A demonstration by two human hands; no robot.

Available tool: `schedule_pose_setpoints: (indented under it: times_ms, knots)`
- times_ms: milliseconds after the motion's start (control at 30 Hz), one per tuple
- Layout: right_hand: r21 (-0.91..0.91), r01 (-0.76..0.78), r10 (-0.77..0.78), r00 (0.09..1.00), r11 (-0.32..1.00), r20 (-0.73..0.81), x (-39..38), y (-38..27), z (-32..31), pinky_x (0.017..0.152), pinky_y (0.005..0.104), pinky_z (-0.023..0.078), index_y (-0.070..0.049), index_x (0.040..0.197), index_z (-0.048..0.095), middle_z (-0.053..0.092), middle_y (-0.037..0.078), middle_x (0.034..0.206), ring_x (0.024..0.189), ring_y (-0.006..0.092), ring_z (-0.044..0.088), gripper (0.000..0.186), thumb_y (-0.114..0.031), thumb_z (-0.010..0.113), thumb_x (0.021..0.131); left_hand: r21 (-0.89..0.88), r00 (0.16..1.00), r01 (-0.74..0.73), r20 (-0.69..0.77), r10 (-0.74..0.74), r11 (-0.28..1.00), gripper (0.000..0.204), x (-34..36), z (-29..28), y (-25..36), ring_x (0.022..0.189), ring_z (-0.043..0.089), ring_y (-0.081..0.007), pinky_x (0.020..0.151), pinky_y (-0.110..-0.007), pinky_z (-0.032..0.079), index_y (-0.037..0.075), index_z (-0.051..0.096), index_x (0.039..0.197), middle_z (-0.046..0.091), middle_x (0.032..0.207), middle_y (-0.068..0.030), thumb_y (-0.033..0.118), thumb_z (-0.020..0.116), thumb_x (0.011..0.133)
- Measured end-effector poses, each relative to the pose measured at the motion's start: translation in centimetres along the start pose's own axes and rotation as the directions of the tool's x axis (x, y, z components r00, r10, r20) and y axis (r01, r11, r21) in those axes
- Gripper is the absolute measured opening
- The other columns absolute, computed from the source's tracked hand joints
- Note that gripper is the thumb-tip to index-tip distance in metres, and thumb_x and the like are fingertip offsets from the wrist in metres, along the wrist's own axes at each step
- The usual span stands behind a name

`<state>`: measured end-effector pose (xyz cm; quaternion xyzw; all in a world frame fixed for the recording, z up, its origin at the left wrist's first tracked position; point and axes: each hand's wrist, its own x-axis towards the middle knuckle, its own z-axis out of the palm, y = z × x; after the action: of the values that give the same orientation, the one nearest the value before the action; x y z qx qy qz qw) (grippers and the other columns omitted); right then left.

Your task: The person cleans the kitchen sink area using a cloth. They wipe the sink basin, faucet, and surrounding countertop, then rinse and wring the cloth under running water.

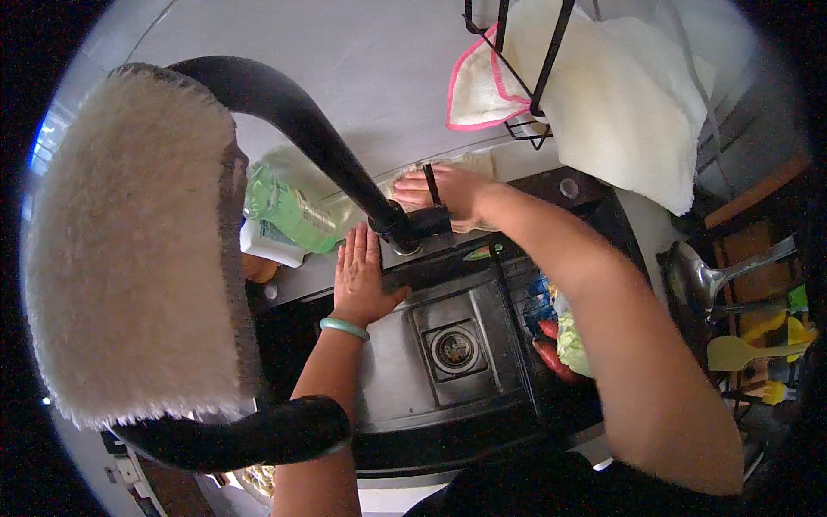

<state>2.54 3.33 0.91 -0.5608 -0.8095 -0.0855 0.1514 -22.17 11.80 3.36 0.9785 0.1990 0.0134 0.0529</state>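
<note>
My left hand [360,277], with a pale green bangle at the wrist, rests with fingers stretched out on the back rim of the dark metal sink [388,370]. Behind the base of the black faucet [297,121], my right hand [461,198] presses on a beige cloth [478,164] on the ledge. Part of that cloth shows around the fingers; the palm hides the rest. A fluffy white cloth [138,250] covers the faucet's arch, close in front of me at the left. The drain [455,348] shows in the basin.
A green bottle [297,211] and a white container [271,243] stand left of my left hand. A black wire basket [521,332] with red and leafy vegetables sits under my right forearm. White towels [620,103] hang from a black rack. A ladle [698,276] and other utensils are far right.
</note>
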Motion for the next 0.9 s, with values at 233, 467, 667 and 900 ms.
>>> schedule_pose_setpoints:
  times_ms: [233, 467, 667, 900]
  knots:
    - [0.111, -0.532, 0.535, 0.845, 0.839, 0.004, -0.7, -6.3, -1.4, 0.107, 0.043, 0.029, -0.01, 0.134, 0.039, 0.042, 0.011, 0.137, 0.127, 0.0287, 0.039, 0.054, -0.033, 0.05, 0.087, 0.029, 1.0, 0.015, 0.011, -0.015, 0.999, 0.108, -0.7, 0.3, -1.0, 0.138, 0.018, -0.0352, 0.112, -0.045, 0.017, -0.001, 0.017, 0.142, 0.02, 0.148, -0.0199, 0.038, 0.078, 0.061]
    - [-0.086, -0.545, 0.547, 0.837, 0.834, -0.005, -2.5, -7.7, 0.7, 0.11, 0.0423, 0.023, -0.014, 0.138, 0.034, 0.033, 0.01, 0.144, 0.135, 0.0253, 0.027, 0.058, -0.042, 0.045, 0.088, 0.015, 0.999, 0.039, 0.001, -0.039, 0.999, 0.11, -0.4, 0.2, -0.5, 0.138, 0.018, -0.0339, 0.112, -0.045, 0.017, 0.0, 0.017, 0.142, 0.02, 0.148, -0.019, 0.04, 0.079, 0.06]
    - [-0.117, -0.415, 0.428, 0.896, 0.902, 0.118, -1.9, -3.2, -1.8, 0.108, 0.0429, 0.025, -0.012, 0.138, 0.035, 0.036, 0.007, 0.141, 0.132, 0.026, 0.031, 0.06, -0.031, 0.055, 0.084, 0.013, 1.0, 0.027, -0.011, -0.027, 1.0, 0.111, -0.1, 0.6, -0.4, 0.138, 0.017, -0.0331, 0.112, -0.045, 0.017, 0.002, 0.016, 0.143, 0.021, 0.148, -0.0184, 0.036, 0.08, 0.059]
    - [-0.118, -0.598, 0.608, 0.79, 0.793, 0.081, -3.5, -8.9, 0.0, 0.111, 0.0436, 0.019, -0.009, 0.139, 0.033, 0.028, 0.008, 0.146, 0.136, 0.0275, 0.025, 0.055, -0.035, 0.041, 0.091, 0.016, 0.999, 0.05, 0.018, -0.051, 0.999, 0.11, -1.1, 0.1, -1.3, 0.138, 0.017, -0.0341, 0.112, -0.045, 0.017, 0.001, 0.018, 0.142, 0.02, 0.148, -0.0189, 0.037, 0.079, 0.059]
